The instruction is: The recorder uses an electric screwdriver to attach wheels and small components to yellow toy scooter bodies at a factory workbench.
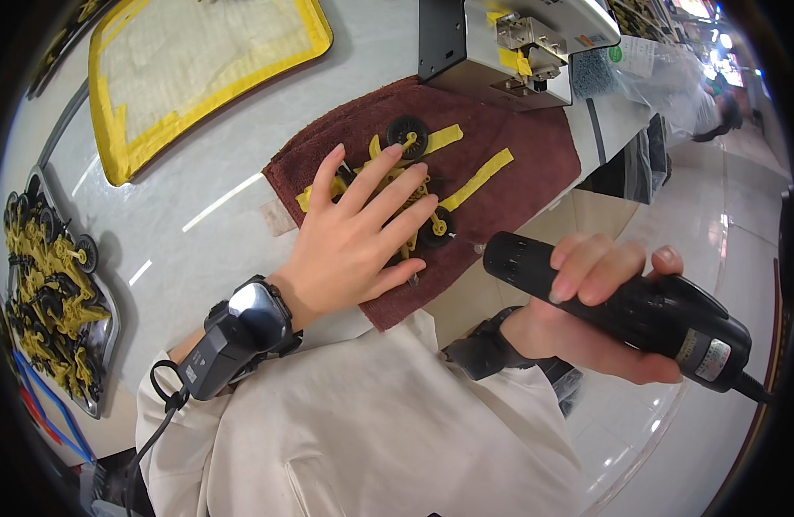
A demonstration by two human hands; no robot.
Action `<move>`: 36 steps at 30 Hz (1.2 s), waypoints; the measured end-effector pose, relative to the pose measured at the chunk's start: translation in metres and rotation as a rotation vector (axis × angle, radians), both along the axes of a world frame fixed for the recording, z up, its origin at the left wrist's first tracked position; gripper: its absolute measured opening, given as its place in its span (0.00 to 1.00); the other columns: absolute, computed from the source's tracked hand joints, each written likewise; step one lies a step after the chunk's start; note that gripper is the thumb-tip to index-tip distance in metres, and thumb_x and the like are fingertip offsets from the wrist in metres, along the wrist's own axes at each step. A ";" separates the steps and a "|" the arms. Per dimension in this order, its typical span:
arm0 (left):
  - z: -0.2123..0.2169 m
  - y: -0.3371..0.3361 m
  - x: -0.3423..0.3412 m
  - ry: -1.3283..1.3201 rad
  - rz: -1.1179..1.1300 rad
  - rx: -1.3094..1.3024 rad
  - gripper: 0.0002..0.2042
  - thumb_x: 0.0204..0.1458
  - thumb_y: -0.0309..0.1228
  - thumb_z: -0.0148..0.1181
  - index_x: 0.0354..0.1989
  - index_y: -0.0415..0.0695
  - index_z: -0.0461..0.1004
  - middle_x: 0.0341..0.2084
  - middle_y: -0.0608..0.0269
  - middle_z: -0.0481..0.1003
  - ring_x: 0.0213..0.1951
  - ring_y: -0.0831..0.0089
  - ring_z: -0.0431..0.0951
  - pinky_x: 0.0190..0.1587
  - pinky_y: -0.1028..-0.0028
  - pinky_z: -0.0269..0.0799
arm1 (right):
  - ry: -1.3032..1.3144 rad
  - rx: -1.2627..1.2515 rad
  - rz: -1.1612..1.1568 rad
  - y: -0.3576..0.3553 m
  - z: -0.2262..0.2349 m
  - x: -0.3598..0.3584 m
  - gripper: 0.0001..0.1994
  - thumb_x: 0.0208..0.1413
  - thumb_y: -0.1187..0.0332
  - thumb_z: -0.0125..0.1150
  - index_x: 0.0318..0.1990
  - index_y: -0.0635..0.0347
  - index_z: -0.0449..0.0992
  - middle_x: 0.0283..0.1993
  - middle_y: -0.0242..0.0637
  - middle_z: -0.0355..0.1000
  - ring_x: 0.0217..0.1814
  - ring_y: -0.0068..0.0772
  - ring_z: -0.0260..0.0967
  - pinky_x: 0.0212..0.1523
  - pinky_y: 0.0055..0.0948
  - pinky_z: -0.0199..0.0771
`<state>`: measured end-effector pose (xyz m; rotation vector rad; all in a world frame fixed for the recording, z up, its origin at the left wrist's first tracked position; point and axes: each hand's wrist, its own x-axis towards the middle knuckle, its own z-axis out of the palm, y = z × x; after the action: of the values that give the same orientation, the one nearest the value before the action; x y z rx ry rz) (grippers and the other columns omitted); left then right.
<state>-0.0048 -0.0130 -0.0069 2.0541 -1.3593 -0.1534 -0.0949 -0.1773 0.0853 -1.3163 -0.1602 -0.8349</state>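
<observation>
One yellow-and-black plastic wheeled assembly (pixel 437 227) held down, screwdriver tip not yet on it

The left hand (pixel 354 215) lies palm down with its fingers spread wide; the assembly sits directly beneath them, on a maroon cloth towel (pixel 526 129). The right hand (pixel 595 280) wraps around a black cylindrical electric screwdriver (pixel 638 310), whose tip points toward the left hand and stands just beside the nearer wheel, apart from it.

The assembly looks well built up: two black ridged wheels show beyond the left hand's fingers, joined to the yellow frame. Driving seems to be the part left, though that hand covers the middle, so I cannot tell which screws, if any, are in.

Well to the left of the left hand, similar yellow-and-black pieces (pixel 48 293) lie heaped in a shiny metal tray (pixel 114 340) on the pale grey counter (pixel 173 302). Whether those are finished or waiting, I cannot tell.
</observation>
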 end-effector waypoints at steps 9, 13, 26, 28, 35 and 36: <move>0.001 0.002 0.002 0.030 0.000 -0.002 0.31 0.36 0.44 0.65 0.52 0.50 0.66 0.56 0.63 0.62 0.61 0.58 0.55 0.59 0.50 0.46 | 0.043 -0.021 0.002 0.003 -0.007 0.009 0.43 0.43 0.28 0.44 0.50 0.63 0.59 0.22 0.38 0.64 0.18 0.33 0.61 0.27 0.34 0.61; 0.003 0.003 0.003 0.037 -0.020 0.007 0.32 0.36 0.45 0.65 0.53 0.50 0.65 0.56 0.63 0.62 0.61 0.58 0.55 0.59 0.50 0.46 | -0.023 0.035 0.021 -0.001 -0.015 0.013 0.48 0.39 0.27 0.48 0.52 0.66 0.53 0.24 0.46 0.67 0.18 0.39 0.65 0.23 0.38 0.67; 0.004 0.000 0.010 0.019 -0.052 0.060 0.31 0.35 0.46 0.66 0.53 0.56 0.67 0.55 0.65 0.62 0.60 0.61 0.56 0.59 0.50 0.46 | -0.038 -0.186 0.317 -0.009 -0.029 0.026 0.37 0.44 0.48 0.65 0.51 0.65 0.54 0.34 0.48 0.69 0.28 0.38 0.68 0.25 0.34 0.68; 0.004 0.001 0.011 0.009 -0.060 0.060 0.31 0.34 0.46 0.66 0.52 0.58 0.67 0.55 0.66 0.62 0.60 0.61 0.56 0.60 0.50 0.46 | -0.036 -0.204 0.335 -0.007 -0.030 0.027 0.36 0.44 0.48 0.65 0.51 0.65 0.54 0.34 0.48 0.68 0.28 0.38 0.68 0.25 0.34 0.68; 0.006 0.003 0.007 0.027 -0.049 0.098 0.29 0.35 0.46 0.66 0.51 0.57 0.68 0.55 0.66 0.62 0.60 0.60 0.56 0.59 0.48 0.46 | -0.010 -0.107 -0.087 -0.027 0.037 0.053 0.31 0.46 0.37 0.50 0.41 0.60 0.64 0.23 0.36 0.65 0.18 0.28 0.59 0.29 0.33 0.62; 0.008 0.005 0.006 0.026 -0.048 0.100 0.29 0.36 0.47 0.65 0.51 0.57 0.68 0.55 0.65 0.62 0.60 0.60 0.56 0.59 0.48 0.46 | -0.042 -0.146 -0.146 -0.043 0.052 0.062 0.31 0.46 0.38 0.49 0.41 0.60 0.64 0.22 0.36 0.65 0.19 0.28 0.58 0.31 0.34 0.61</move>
<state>0.0013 -0.0085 0.0012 2.0945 -1.4108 -0.2729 -0.0328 -0.2200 0.1370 -1.4613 -0.1622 -0.9894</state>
